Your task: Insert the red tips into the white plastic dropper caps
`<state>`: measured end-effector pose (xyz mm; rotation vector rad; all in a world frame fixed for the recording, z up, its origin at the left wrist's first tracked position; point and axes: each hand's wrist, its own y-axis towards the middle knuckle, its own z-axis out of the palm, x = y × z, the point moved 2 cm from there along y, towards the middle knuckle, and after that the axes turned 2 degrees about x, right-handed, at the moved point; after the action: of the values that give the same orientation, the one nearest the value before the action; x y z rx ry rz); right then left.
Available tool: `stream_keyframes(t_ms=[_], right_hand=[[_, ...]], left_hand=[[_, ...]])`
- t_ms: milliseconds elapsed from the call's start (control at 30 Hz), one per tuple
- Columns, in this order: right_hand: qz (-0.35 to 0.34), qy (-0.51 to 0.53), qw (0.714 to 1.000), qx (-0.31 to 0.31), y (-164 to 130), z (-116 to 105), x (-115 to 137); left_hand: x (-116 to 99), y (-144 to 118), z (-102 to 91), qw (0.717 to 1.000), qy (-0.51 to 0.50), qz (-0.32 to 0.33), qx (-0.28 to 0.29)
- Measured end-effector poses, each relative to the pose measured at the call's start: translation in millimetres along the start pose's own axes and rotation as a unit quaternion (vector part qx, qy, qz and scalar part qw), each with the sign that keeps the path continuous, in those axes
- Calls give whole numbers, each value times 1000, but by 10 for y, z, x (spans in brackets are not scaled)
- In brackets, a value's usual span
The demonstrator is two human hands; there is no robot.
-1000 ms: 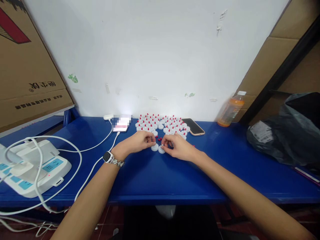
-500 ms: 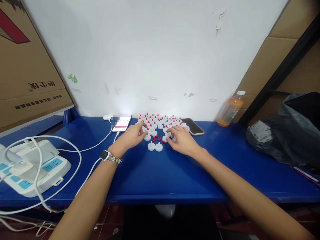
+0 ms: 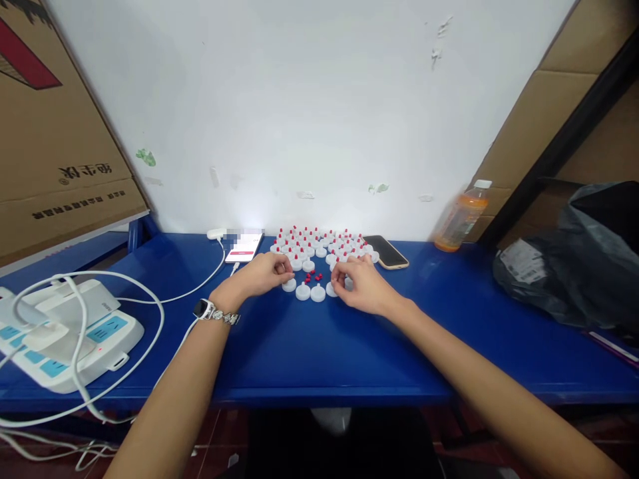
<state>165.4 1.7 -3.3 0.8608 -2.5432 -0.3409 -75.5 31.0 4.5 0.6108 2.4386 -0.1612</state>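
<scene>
My left hand (image 3: 267, 274), with a watch (image 3: 202, 308) on its wrist, is closed in a pinch over a white round nozzle cap (image 3: 289, 286) at the front left of the group. My right hand (image 3: 367, 285) pinches a similar white cap (image 3: 330, 290) on the right; the fingers hide its top. Between them stand two white caps with bare upright nozzles, a left one (image 3: 303, 293) and a right one (image 3: 318, 293). Small loose red tips (image 3: 313, 276) lie just behind these. Farther back, several white caps (image 3: 296, 264) carry red tips on their nozzles.
A lit phone (image 3: 244, 247) on a cable lies back left, a dark phone (image 3: 387, 253) back right. An orange drink bottle (image 3: 462, 216) leans at the wall. A power strip (image 3: 74, 339) with looping white cables sits left, a dark plastic bag (image 3: 574, 259) right.
Both hands have come slightly nearer the front edge and their fingers have closed. A white cap now stands under each hand's fingertips, flanking the two front caps.
</scene>
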Motion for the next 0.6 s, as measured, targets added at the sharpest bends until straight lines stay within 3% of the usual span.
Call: stream_keyframes(t_ms=[100, 233, 433, 600], right_hand=[[1, 1, 1000, 23, 7, 72, 42], [20, 21, 999, 17, 34, 108, 23], [57, -44, 997, -37, -78, -85, -92], [82, -74, 994, 8, -193, -77, -168]], left_hand=[[-20, -5, 16, 999, -23, -7, 24], [-52, 8, 42, 1000, -16, -5, 12], [-91, -9, -9, 1000, 15, 0, -27], [-113, -6, -13, 998, 25, 17, -54]])
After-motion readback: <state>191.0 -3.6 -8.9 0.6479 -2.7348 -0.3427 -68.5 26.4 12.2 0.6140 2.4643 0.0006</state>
